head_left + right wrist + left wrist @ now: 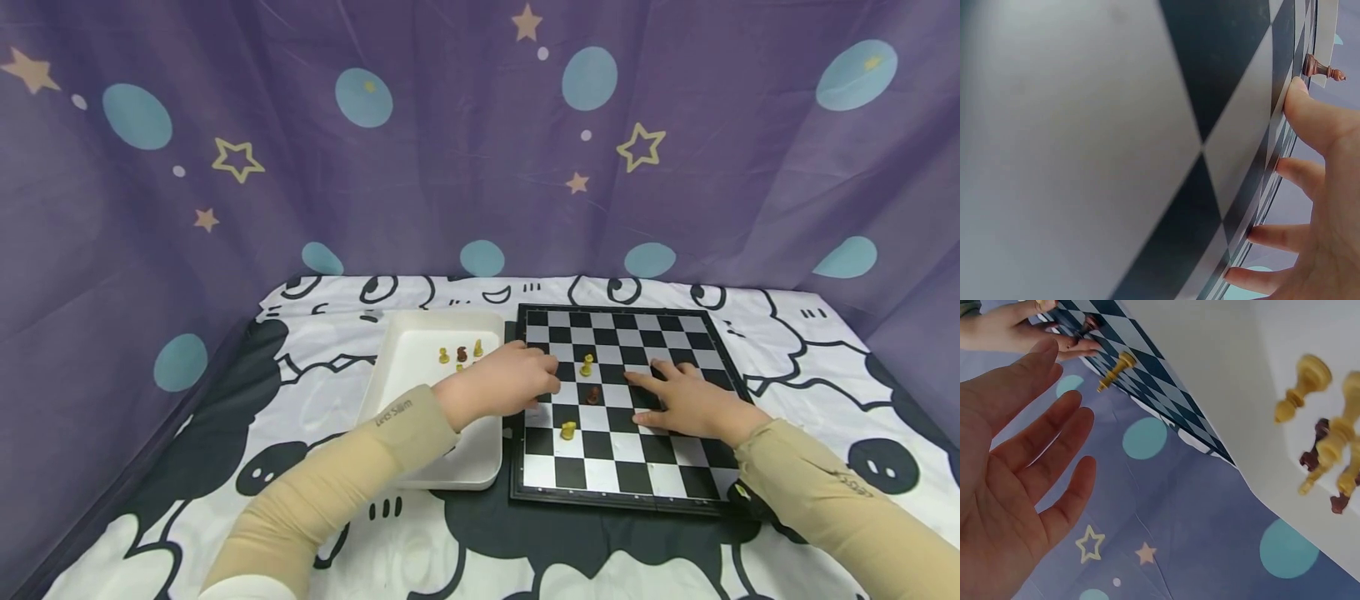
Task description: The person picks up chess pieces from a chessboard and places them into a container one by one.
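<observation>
Your left hand (504, 379), loose-fingered, masks part of the tray (401, 375)!
Your right hand (688, 402) splays across the black-and-white chessboard (633, 478).

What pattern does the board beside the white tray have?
The board is checkered with black and pale squares; head view shows it best.

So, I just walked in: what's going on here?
A person's right hand rests, fingers spread, on the chessboard, while their open left hand is by its left edge, beside the white tray, holding nothing visible. Two yellow pieces and one dark red piece show on the board; more pieces are in the tray.
</observation>
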A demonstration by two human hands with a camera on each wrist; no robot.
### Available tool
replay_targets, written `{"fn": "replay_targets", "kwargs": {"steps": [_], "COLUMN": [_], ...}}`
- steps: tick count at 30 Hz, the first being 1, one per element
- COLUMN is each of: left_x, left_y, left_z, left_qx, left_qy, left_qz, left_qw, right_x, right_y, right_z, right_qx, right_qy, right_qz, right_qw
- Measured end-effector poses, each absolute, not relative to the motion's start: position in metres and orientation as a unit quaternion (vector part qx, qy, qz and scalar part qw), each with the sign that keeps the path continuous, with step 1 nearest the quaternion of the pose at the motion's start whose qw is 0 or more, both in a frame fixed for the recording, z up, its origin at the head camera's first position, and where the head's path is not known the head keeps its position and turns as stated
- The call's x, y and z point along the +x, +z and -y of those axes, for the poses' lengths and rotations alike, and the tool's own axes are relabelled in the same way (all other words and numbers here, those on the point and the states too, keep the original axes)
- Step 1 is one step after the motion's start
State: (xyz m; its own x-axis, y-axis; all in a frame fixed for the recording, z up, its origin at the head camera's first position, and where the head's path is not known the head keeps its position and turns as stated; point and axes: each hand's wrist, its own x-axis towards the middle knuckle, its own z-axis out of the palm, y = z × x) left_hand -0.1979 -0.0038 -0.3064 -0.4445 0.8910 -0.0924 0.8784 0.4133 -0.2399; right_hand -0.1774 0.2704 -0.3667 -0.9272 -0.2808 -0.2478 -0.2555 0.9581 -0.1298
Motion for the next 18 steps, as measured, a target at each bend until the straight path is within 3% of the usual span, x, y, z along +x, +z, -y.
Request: {"fn": "replay_targets", "kwargs": {"steps": [8, 18], "left_x": [-0.193, -0.189], "left_y": [-0.311, -0.317], "left_z": [-0.004, -0.014], "left_qx": [-0.546, -0.556], "left_qy": [0.143, 0.151], "left_qz": [0.825, 0.817], "left_qw": [0.032, 0.001], "right_x": [-0.178, -0.179], "right_y": [-0.367, -0.367], "right_z": [-0.270, -0.271], "right_qx": [-0.135, -0.133], "right_qy": [-0.051, -0.055], "right_qz": [-0.980, -0.979], "right_qw": [0.138, 0.142]}}
